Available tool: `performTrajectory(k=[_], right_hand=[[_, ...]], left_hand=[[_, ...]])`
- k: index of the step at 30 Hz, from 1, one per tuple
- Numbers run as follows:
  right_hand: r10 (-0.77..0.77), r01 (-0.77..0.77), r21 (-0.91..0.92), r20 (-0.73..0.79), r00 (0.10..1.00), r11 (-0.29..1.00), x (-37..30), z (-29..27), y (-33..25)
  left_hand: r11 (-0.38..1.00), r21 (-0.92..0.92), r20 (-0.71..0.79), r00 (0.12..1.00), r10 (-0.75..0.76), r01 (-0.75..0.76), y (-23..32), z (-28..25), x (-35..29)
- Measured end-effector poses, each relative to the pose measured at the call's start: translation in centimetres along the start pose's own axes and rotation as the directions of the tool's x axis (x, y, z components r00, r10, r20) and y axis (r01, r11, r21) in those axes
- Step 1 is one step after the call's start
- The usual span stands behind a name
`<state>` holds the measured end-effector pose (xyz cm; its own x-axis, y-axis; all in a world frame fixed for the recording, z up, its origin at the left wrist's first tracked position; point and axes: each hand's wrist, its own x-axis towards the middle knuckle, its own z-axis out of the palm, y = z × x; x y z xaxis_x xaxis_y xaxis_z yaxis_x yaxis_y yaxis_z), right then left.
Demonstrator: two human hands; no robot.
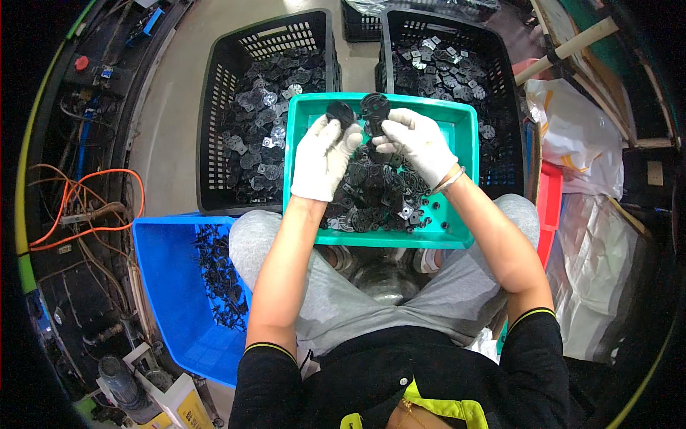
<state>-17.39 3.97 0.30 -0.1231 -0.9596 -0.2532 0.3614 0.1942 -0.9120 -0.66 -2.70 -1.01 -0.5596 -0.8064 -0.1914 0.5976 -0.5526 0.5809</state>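
Pale floor (166,125) carries two black crates (212,136) with many flat dark parts (264,107), and a blue bin (171,286) stands at our left. Near our knees (257,232) we have a green tray (457,125) with a pile of black parts (379,189). Above it, our gloved left hand (321,157) has its fingers (350,139) closed around a round black piece (341,113), and our gloved right hand (421,146) pinches a second black piece (374,107) between its nearly closed fingers; both pieces are apart.

black rounded part (340,112) in left fingers (331,131), black round-ended part (375,106) in right fingers (397,130), both over green tray (400,239)
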Motion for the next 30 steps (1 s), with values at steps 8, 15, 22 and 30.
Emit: performTrajectory(k=[8, 15, 22, 30], right_hand=[[-0.034, 0.032, -0.049, -0.046, 0.998, 0.998, 0.0, 0.3, -0.7], [-0.615, 0.544, -0.812, 0.324, 0.719, 0.209, -1.0, 1.3, -0.2], [-0.635, 0.609, -0.73, 0.318, 0.704, 0.309, -1.5, 2.7, -0.6], [-0.374, 0.322, -0.558, 0.022, 0.927, 0.765, -1.6, 2.5, -0.1]], left_hand=[[0.988, -0.112, 0.063, 0.993, -0.099, 0.105, 0.3, -1.1, 0.0], [0.991, 0.079, 0.214, 0.969, -0.121, 0.106, -1.1, -0.3, -0.8], [0.982, 0.076, 0.079, 0.981, -0.178, 0.172, 0.0, 0.8, -1.1], [0.97, 0.209, 0.062, 0.988, -0.141, 0.125, -0.1, 1.5, -0.8]])
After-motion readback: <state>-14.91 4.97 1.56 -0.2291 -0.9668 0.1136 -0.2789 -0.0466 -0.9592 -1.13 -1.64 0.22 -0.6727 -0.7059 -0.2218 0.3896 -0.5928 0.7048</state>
